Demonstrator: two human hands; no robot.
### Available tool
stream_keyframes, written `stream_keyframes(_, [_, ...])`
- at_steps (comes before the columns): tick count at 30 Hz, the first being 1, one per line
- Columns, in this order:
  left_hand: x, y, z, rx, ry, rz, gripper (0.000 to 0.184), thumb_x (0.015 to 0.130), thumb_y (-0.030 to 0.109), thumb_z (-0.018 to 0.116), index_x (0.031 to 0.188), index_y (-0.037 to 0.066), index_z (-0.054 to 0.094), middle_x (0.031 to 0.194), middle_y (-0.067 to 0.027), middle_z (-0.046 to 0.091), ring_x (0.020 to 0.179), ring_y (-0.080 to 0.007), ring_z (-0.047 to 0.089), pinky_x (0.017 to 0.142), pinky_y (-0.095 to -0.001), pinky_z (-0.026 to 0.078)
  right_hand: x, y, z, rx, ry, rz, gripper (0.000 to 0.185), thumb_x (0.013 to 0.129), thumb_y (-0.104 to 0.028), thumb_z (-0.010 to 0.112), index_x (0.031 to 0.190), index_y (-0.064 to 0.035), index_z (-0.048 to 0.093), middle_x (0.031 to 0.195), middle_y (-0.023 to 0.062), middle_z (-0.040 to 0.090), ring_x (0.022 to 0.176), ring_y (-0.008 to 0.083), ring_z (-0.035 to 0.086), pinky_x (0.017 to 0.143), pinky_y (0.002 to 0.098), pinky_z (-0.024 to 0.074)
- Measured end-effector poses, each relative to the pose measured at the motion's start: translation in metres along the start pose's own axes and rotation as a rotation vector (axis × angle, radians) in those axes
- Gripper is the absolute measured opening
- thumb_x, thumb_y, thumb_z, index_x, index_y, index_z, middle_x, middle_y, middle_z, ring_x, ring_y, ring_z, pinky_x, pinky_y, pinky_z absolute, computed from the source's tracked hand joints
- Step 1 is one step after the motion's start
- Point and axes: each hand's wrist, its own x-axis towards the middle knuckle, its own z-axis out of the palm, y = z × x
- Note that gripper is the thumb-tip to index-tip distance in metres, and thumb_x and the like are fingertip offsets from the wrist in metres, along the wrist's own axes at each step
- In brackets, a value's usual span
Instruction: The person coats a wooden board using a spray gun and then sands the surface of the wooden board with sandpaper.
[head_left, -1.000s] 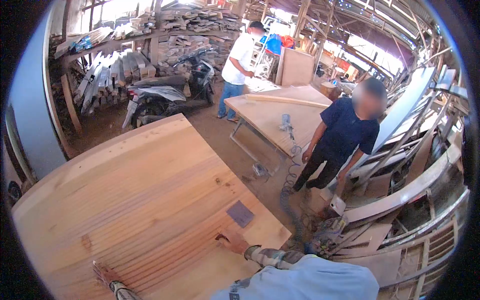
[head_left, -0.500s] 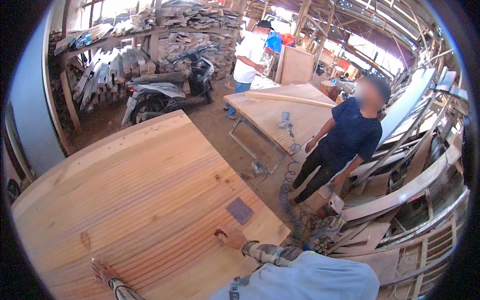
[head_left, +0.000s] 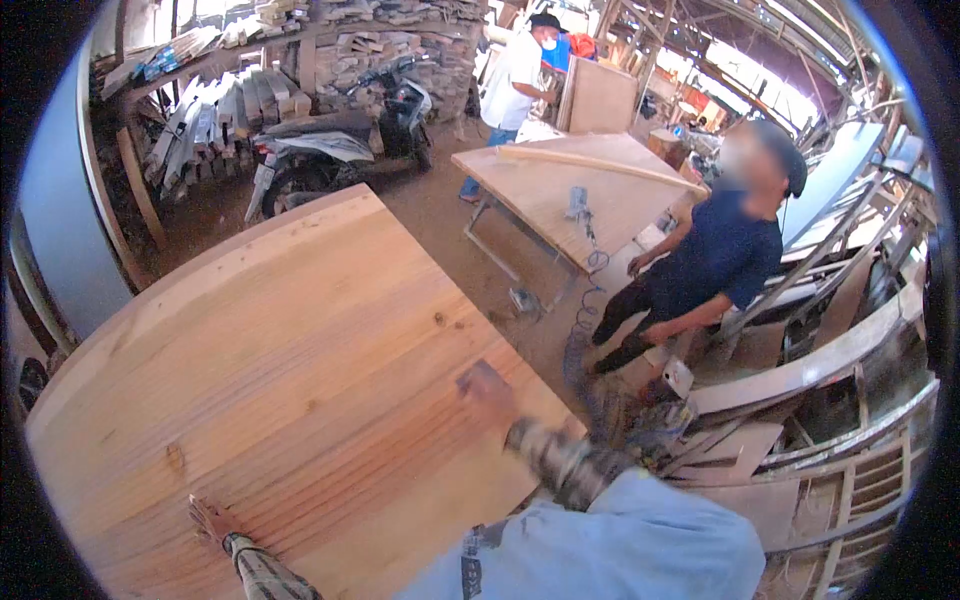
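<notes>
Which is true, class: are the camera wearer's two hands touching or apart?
Apart: the head view shows a broad stretch of wooden panel between the left hand and right hand.

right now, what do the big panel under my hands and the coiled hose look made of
The big panel looks like wood, apparently unvarnished: grain stripes and knots show, with little gloss. The coiled hose is probably flexible plastic, dark bluish, judging by its spring-like loops; rubber is possible.
</notes>
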Motion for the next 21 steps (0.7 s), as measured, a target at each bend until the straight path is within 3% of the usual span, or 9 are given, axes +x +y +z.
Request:
stream_keyframes(2, [-0.017, 0.021, -0.035, -0.036, -0.076, -0.008, 0.061, 0.1, 0.042, 0.044, 0.154, 0.023, 0.025, 0.159, -0.0042, 0.027, 0.147, -0.0278, 0.023, 0.116, -0.0553, 0.016, 0.051, 0.045, -0.072, -0.319, 0.241, -0.006, 0.03, 0.086, -0.031, 0.056, 0.102, -0.0071, 0.063, 0.101, 0.0214, 0.065, 0.094, 0.0371, 0.063, 0.082, 0.0495, 0.0495])
stream_keyframes(5, [0.021, -0.024, 0.052, -0.077, 0.124, 0.096, 0.06, 0.1, 0.045, 0.041, 0.154, 0.024, 0.025, 0.159, -0.0042, 0.027, 0.147, -0.0279, 0.023, 0.116, -0.0551, 0.017, 0.099, 0.071, -0.185, -0.604, 0.332, 0.335, 0.033, 0.088, -0.033, 0.053, 0.101, -0.0055, 0.065, 0.099, 0.0207, 0.067, 0.093, 0.0369, 0.064, 0.081, 0.0495, 0.0503])
stream_keyframes(7, [0.051, -0.037, 0.085, -0.1, 0.112, 0.153, 0.06, 0.1, 0.047, 0.04, 0.154, 0.024, 0.026, 0.159, -0.0049, 0.027, 0.147, -0.0278, 0.023, 0.116, -0.0554, 0.017, 0.117, 0.092, -0.235, -0.761, 0.275, 0.5, 0.035, 0.089, -0.035, 0.052, 0.1, -0.0045, 0.066, 0.097, 0.0203, 0.068, 0.093, 0.0367, 0.065, 0.081, 0.0495, 0.0508])
stream_keyframes(11, [0.044, -0.042, 0.075, -0.135, 0.124, 0.17, 0.061, 0.1, 0.052, 0.038, 0.152, 0.023, 0.03, 0.158, -0.0045, 0.029, 0.146, -0.027, 0.024, 0.116, -0.0558, 0.017, 0.135, 0.153, -0.271, -0.96, 0.138, 0.71, 0.041, 0.092, -0.038, 0.048, 0.099, -0.0025, 0.068, 0.094, 0.0194, 0.07, 0.091, 0.0364, 0.067, 0.08, 0.0494, 0.0518])
stream_keyframes(14, [-0.015, 0.012, -0.007, 0.11, 0.011, 0.042, 0.061, 0.099, 0.052, 0.04, 0.152, 0.022, 0.032, 0.158, -0.0053, 0.03, 0.146, -0.0266, 0.025, 0.115, -0.0569, 0.017, 0.149, 0.138, -0.267, -0.974, 0.211, 0.697, 0.044, 0.092, -0.04, 0.047, 0.101, -0.0021, 0.067, 0.096, 0.0186, 0.07, 0.095, 0.0363, 0.067, 0.083, 0.0489, 0.0514])
stream_keyframes(16, [-0.013, 0.009, -0.02, -0.087, 0.019, 0.045, 0.062, 0.099, 0.051, 0.042, 0.152, 0.022, 0.032, 0.158, -0.006, 0.029, 0.146, -0.0262, 0.025, 0.116, -0.0556, 0.017, 0.134, 0.148, -0.226, -0.788, 0.183, 0.491, 0.031, 0.089, -0.033, 0.054, 0.101, -0.0103, 0.07, 0.104, 0.015, 0.069, 0.101, 0.0327, 0.065, 0.085, 0.0458, 0.0509])
stream_keyframes(17, [-0.014, 0.008, -0.02, -0.176, 0.028, 0.048, 0.062, 0.098, 0.05, 0.044, 0.152, 0.022, 0.032, 0.158, -0.0064, 0.029, 0.146, -0.0261, 0.025, 0.116, -0.055, 0.017, 0.121, 0.149, -0.198, -0.476, 0.22, 0.506, 0.027, 0.086, -0.032, 0.059, 0.098, -0.0103, 0.07, 0.1, 0.015, 0.07, 0.097, 0.03, 0.066, 0.082, 0.0445, 0.051])
stream_keyframes(18, [-0.015, 0.005, -0.017, -0.265, 0.036, 0.052, 0.062, 0.098, 0.05, 0.045, 0.152, 0.021, 0.032, 0.159, -0.0067, 0.028, 0.146, -0.0259, 0.025, 0.116, -0.0543, 0.017, 0.096, 0.096, -0.179, -0.383, 0.261, 0.357, 0.03, 0.086, -0.034, 0.06, 0.101, -0.0091, 0.068, 0.099, 0.0147, 0.069, 0.089, 0.0286, 0.067, 0.077, 0.0434, 0.0517])
stream_keyframes(21, [-0.005, 0.001, 0.0, 0.014, 0.074, 0.041, 0.063, 0.096, 0.042, 0.048, 0.151, 0.016, 0.033, 0.157, -0.0111, 0.03, 0.145, -0.0295, 0.027, 0.117, -0.0478, 0.019, 0.038, 0.041, -0.102, 0.31, 0.087, 0.493, 0.036, 0.08, -0.022, 0.069, 0.11, -0.0032, 0.061, 0.09, 0.0111, 0.066, 0.069, 0.019, 0.063, 0.058, 0.0331, 0.0507])
